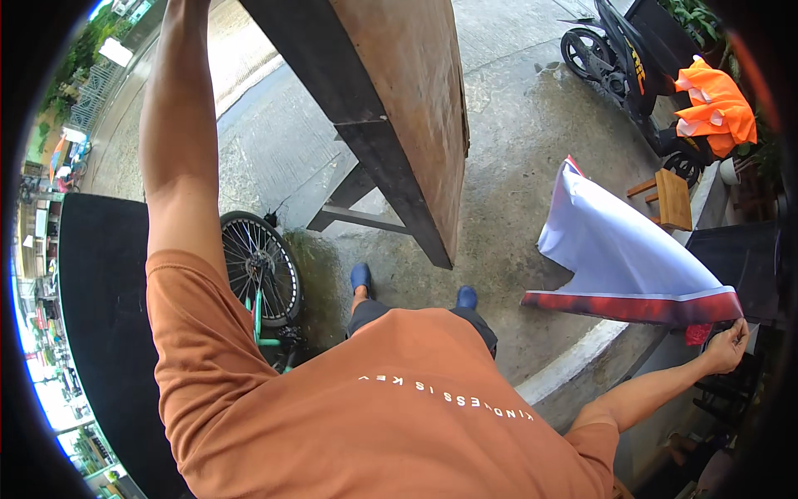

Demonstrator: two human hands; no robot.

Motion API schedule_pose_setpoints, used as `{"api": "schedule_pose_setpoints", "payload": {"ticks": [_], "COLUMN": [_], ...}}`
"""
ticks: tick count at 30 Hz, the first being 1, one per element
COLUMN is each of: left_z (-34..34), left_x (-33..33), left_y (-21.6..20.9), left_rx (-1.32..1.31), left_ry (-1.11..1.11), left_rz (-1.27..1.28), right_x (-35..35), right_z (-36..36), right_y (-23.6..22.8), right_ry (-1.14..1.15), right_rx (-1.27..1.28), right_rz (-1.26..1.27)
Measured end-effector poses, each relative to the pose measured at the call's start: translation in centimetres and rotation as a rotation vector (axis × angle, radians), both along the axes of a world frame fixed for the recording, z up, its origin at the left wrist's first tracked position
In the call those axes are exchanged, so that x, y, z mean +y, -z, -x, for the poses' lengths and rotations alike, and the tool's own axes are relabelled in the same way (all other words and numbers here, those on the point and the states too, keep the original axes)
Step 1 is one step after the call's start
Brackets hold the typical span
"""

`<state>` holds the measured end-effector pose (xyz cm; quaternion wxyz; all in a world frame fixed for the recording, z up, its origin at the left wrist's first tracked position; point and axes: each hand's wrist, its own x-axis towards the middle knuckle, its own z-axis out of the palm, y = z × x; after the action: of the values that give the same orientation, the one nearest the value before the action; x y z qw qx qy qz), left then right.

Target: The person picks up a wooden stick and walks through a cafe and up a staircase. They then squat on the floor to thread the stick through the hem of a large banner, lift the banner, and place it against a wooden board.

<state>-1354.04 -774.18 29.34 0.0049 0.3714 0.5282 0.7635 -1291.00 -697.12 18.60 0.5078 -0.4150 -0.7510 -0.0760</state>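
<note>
My right hand (727, 348) is out at the right with its fingers closed on the corner of a banner sheet. The sheet (611, 237) hangs from there, white over most of its face, with a dark red band along its lower edge. My left arm reaches up past the upper edge of the view, so the left hand itself is cut off. To the right of that arm a large wooden panel (407, 91) with a dark frame stands at a slant, and a leg-like brace shows under it.
A bicycle wheel (260, 268) stands close by my left side, beside a black panel (104, 333). At the far right are a motorcycle (623, 75), an orange cloth (716, 106) and a small wooden stool (672, 200). A concrete curb (573, 362) runs along the right over wet pavement (507, 200).
</note>
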Motion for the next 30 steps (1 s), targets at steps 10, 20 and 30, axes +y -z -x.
{"api": "schedule_pose_setpoints", "payload": {"ticks": [10, 20, 30], "left_z": [7.3, 6.3, -2.4], "left_x": [-23.0, -30.9, -41.7], "left_y": [9.1, 11.5, 15.2], "left_rx": [0.286, -0.314, -0.352], "left_ry": [-0.046, -0.369, -0.516], "left_rz": [0.12, -0.537, -0.482], "right_x": [-18.2, -18.9, -23.5], "right_z": [1.9, -0.7, 1.2], "right_y": [-3.0, -16.4, -16.0], "right_ry": [0.376, 0.615, 0.526], "right_rx": [-0.166, -0.188, -0.14], "right_rz": [-0.139, -0.291, -0.252]}}
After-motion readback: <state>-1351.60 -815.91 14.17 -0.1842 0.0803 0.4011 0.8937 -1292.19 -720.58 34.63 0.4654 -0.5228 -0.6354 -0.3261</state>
